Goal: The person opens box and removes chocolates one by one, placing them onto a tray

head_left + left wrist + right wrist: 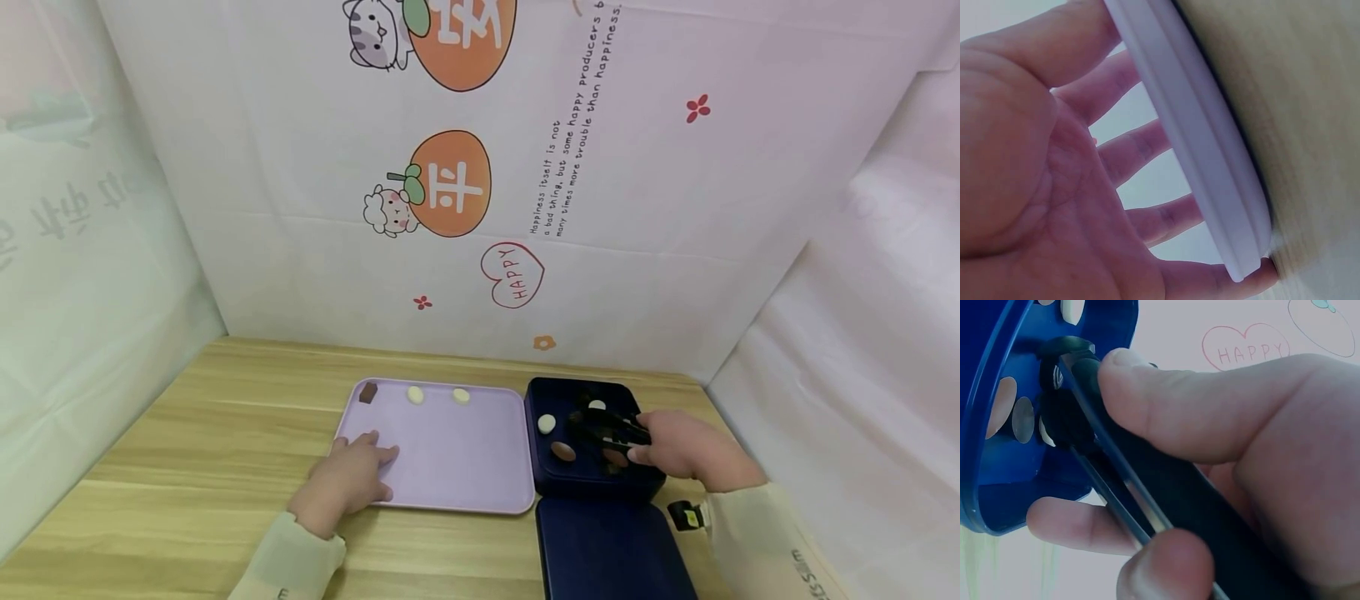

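My left hand (351,477) lies with spread fingers over the left rim of a lilac tray (457,458); the left wrist view shows the tray's side wall (1191,137) running past the fingers. On the tray are a brown block (368,392) and two cream oval pieces, one left (416,395) and one right (461,396). My right hand (686,448) holds black tongs (603,427) whose tips reach into a dark blue box (592,487). Inside it lie a white piece (547,424), a brown oval (563,451) and others. Whether the tongs' tips pinch anything, I cannot tell.
A flat dark blue lid (611,550) lies in front of the box on the wooden table (187,450). White printed cloth (322,208) rises behind the table, with cloth at both sides. A black strap (686,515) hangs at the right sleeve.
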### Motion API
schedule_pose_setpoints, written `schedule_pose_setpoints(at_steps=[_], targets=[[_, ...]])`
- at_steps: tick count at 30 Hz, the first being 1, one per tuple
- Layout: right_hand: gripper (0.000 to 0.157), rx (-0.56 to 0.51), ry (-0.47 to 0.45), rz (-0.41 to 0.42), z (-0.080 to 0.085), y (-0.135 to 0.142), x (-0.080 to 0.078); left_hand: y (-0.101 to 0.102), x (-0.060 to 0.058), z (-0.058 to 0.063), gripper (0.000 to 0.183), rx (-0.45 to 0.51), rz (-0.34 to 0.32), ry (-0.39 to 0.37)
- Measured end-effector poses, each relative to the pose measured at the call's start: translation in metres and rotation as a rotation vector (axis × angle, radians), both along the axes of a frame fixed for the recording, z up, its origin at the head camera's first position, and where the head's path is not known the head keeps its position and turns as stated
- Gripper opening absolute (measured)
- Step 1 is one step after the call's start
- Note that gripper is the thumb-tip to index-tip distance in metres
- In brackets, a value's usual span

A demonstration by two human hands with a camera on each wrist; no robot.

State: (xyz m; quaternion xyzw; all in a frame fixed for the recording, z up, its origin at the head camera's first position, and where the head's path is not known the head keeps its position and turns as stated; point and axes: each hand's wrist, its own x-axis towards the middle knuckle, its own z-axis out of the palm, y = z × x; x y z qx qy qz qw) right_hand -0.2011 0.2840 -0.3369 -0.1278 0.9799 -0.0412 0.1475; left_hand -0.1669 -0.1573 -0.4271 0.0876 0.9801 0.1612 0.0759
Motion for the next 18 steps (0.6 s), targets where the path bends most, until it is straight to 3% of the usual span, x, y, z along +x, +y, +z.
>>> schedule_pose_setpoints(at_steps=[10, 18], targets=[[0.064, 0.008, 0.019, 0.005, 0.000, 0.000, 0.002, 0.000, -0.001, -0.001, 0.059, 0.000, -0.010, 0.001], [0.074, -0.046, 0.050, 0.006, 0.015, 0.006, 0.007, 0.000, -0.002, -0.002, 0.058, 0.001, -0.009, 0.001]])
